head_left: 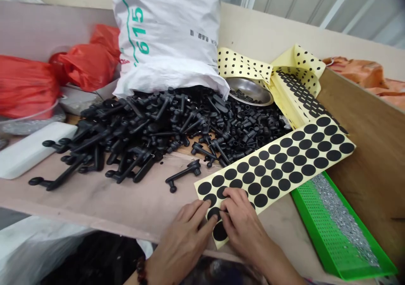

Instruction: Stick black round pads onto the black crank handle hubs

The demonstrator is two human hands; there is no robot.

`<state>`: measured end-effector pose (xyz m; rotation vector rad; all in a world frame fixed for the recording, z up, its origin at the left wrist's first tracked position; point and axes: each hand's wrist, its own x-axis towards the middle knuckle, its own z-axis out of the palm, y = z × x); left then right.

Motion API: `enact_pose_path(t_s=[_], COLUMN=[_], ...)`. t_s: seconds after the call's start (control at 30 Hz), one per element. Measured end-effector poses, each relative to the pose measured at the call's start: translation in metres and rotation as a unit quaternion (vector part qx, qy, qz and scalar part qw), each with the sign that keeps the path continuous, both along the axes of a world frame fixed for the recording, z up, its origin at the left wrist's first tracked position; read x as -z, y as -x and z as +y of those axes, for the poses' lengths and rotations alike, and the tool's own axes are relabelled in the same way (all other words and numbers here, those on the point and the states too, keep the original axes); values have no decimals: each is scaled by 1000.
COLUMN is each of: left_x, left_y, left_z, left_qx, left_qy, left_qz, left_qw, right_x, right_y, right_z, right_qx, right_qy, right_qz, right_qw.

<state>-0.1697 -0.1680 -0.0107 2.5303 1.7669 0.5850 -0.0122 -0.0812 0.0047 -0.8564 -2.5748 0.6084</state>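
Note:
A pale yellow backing sheet (247, 179) bears rows of round black stickers and lies slantwise across the table's front right. My left hand (186, 234) rests at the sheet's near left end, fingers stretched out over the edge and thumb apart on a black sticker. My right hand (242, 217) is on the sheet just beside it, fingers curled, thumb and index finger pinched at the edge of a sticker between the hands. The fingertips partly cover that sticker. A single black crank handle (183, 174) lies on the table left of the sheet.
Behind lie a heap of black crank handles (126, 137) and small black caps (247, 129), under a white woven sack (171, 32). A metal bowl (249, 91), more sticker sheets (294, 87), a green basket (341, 234) of small metal parts, red bags (85, 65) and a white block (34, 150) surround them.

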Motion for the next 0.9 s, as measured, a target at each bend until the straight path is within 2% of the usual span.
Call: enact_pose_path(t_s=[0.07,0.27,0.4,0.5,0.6,0.7,0.8,0.9], left_x=[-1,2,-6,-14,-19,-21,-22,-25], left_y=[-1,-1,15,37,55,64,62,51], left_z=[1,-2,-3,13,40,62,65,55], left_qx=[0,0,-10,-97,-176,-179,-157,-119], left_qy=[6,-1,-40,-91,-31,39,53,62], left_qz=[5,-19,-76,-71,-50,-49,-58,-125], left_qw=[1000,1000,996,989,983,982,984,983], right_x=[-3,-11,-12,-12,-12,-13,-18,-24], right_y=[3,7,4,-1,-5,-7,-4,2], right_z=[-1,-6,-6,0,8,17,22,25], right_qx=[4,5,1,-25,-45,8,98,130], right_qy=[15,129,154,194,260,360,471,547], right_qz=[0,33,40,55,88,143,246,316], right_qw=[1000,991,987,979,961,922,841,764])
